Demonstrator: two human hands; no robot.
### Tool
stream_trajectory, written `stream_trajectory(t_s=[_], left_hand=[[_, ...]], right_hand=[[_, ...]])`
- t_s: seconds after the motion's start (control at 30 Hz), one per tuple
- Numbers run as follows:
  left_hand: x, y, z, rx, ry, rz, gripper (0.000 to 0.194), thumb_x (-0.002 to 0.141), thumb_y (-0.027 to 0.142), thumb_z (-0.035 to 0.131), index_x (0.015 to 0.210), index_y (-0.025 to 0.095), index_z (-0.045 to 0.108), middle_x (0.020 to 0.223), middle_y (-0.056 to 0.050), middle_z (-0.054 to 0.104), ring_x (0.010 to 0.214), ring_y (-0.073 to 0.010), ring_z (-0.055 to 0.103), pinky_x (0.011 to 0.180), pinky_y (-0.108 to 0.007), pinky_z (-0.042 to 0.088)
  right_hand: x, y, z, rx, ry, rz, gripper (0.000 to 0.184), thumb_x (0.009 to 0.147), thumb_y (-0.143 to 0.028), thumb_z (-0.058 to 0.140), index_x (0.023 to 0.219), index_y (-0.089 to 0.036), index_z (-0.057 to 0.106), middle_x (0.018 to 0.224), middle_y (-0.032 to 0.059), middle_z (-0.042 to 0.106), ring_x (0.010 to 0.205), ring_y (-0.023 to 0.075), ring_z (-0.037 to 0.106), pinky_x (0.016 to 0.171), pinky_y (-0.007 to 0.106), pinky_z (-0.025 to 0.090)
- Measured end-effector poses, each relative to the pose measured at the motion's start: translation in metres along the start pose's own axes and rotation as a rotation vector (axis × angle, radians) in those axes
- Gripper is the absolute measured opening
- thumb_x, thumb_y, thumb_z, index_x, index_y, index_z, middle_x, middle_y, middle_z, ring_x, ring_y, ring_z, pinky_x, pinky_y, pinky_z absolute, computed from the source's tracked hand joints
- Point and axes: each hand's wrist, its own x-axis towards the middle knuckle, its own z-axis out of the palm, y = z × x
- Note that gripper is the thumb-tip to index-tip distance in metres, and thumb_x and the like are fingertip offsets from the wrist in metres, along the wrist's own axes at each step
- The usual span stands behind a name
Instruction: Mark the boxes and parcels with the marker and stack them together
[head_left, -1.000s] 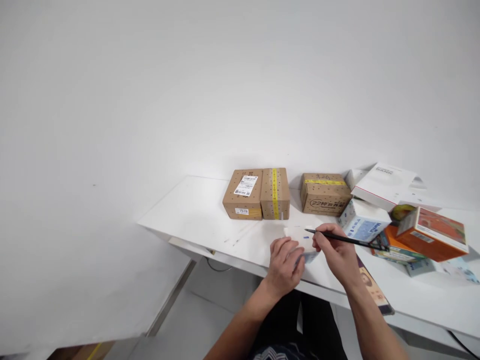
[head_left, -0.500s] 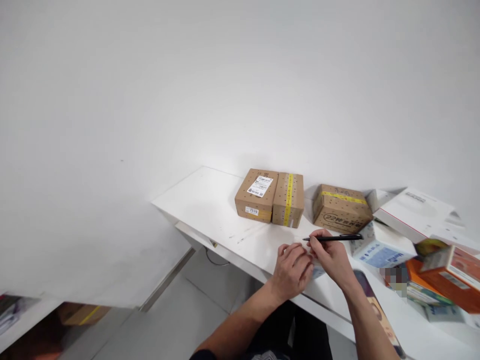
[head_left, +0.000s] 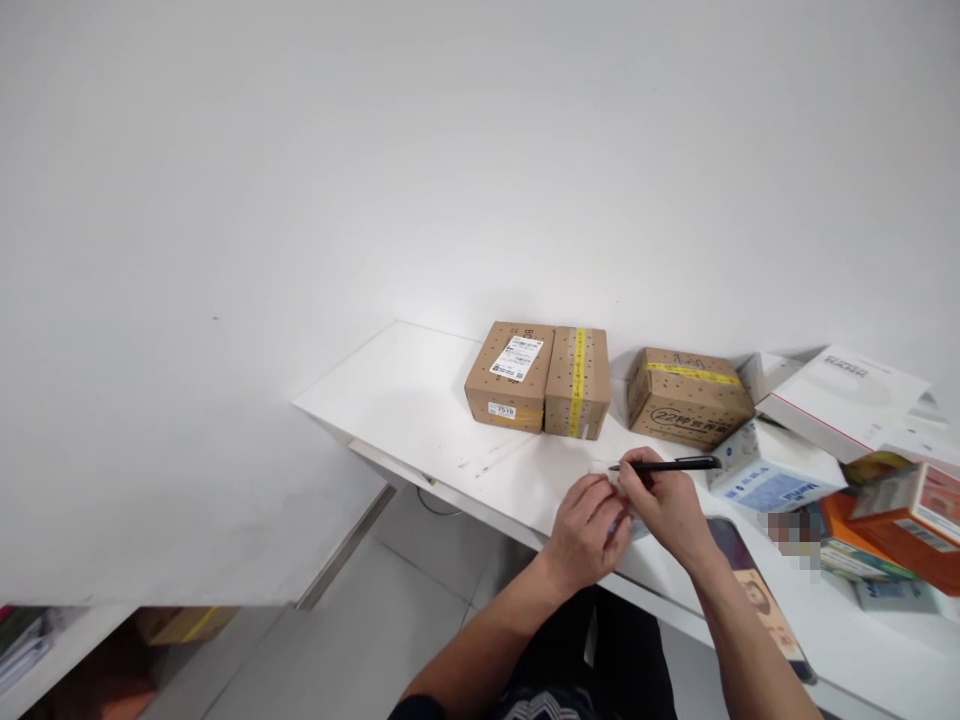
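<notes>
A black pen is pinched in my right hand, its tip pointing left. That tip hovers over or touches a small white item largely covered by my fingers. My left hand curls down over the same spot, fingers bent and close together, and what it grips is mostly hidden. A pale blue and white edge shows between the two hands. Both hands are at the front edge of the white table.
Two brown cardboard boxes stand side by side behind my hands. Another taped box is further right. White cartons and an orange box crowd the right side. A phone lies beside my right forearm.
The view has shifted slightly, so the boxes sit a little higher in the picture. The pen still points left from my right hand, and my left hand keeps its place beside it.
</notes>
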Motion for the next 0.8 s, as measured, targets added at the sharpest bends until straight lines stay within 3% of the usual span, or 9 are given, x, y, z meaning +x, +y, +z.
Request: stream_trajectory(t_s=[0.17,0.43,0.53,0.67,0.73,0.77,0.8], left_hand=[[0.001,0.000,0.002,0.003,0.072,0.035,0.023,0.084,0.014,0.051,0.105,0.014,0.059,0.098,-0.012,0.066,0.101,-0.0224,0.062,0.091,-0.042,0.056],[0.002,0.000,0.002,-0.005,0.076,0.032,0.019,0.084,0.014,0.051,0.101,0.014,0.059,0.096,-0.011,0.065,0.101,-0.0214,0.060,0.093,-0.040,0.056],[0.000,0.000,0.002,-0.006,0.052,0.020,0.018,0.084,0.015,0.052,0.101,0.014,0.059,0.095,-0.010,0.063,0.100,-0.0220,0.059,0.093,-0.041,0.055],[-0.002,-0.001,0.002,0.006,0.043,0.019,0.019,0.084,0.015,0.052,0.102,0.016,0.057,0.094,-0.009,0.062,0.097,-0.0216,0.060,0.092,-0.043,0.056],[-0.002,-0.001,0.001,0.014,0.044,0.022,0.020,0.085,0.015,0.051,0.104,0.017,0.057,0.095,-0.009,0.062,0.098,-0.0217,0.060,0.091,-0.044,0.056],[-0.002,-0.001,0.000,0.017,0.041,0.025,0.021,0.085,0.016,0.050,0.105,0.017,0.056,0.096,-0.009,0.062,0.099,-0.0218,0.060,0.091,-0.044,0.056],[-0.001,-0.001,0.000,0.018,0.036,0.031,0.021,0.085,0.015,0.050,0.106,0.017,0.056,0.096,-0.009,0.062,0.099,-0.0218,0.060,0.091,-0.044,0.056]], right_hand=[[-0.001,-0.001,0.000,-0.024,-0.008,0.003,0.017,0.087,-0.036,0.047,0.081,-0.022,0.053,0.057,-0.0038,0.055,0.050,0.0137,0.051,0.051,0.024,0.041],[-0.001,0.001,0.001,0.069,0.012,0.014,0.017,0.086,-0.035,0.050,0.079,-0.021,0.055,0.059,-0.0033,0.055,0.052,0.0130,0.052,0.052,0.024,0.041],[-0.008,0.001,-0.001,0.246,0.166,0.064,0.018,0.084,-0.037,0.055,0.078,-0.020,0.056,0.062,-0.0017,0.059,0.053,0.0131,0.054,0.051,0.025,0.043],[-0.043,0.008,-0.022,0.432,0.546,0.182,0.022,0.082,-0.042,0.059,0.087,-0.021,0.058,0.067,-0.0006,0.060,0.055,0.0145,0.056,0.053,0.027,0.046],[-0.070,0.026,-0.042,0.319,0.651,0.278,0.025,0.082,-0.045,0.056,0.091,-0.022,0.058,0.072,0.0020,0.062,0.060,0.0178,0.060,0.060,0.033,0.050],[-0.084,0.040,-0.054,0.180,0.648,0.340,0.026,0.083,-0.046,0.053,0.090,-0.022,0.058,0.072,0.0044,0.063,0.063,0.0209,0.062,0.064,0.037,0.051],[-0.097,0.056,-0.066,-0.017,0.552,0.425,0.025,0.083,-0.047,0.051,0.088,-0.023,0.059,0.074,0.0076,0.064,0.070,0.0250,0.064,0.069,0.041,0.051]])
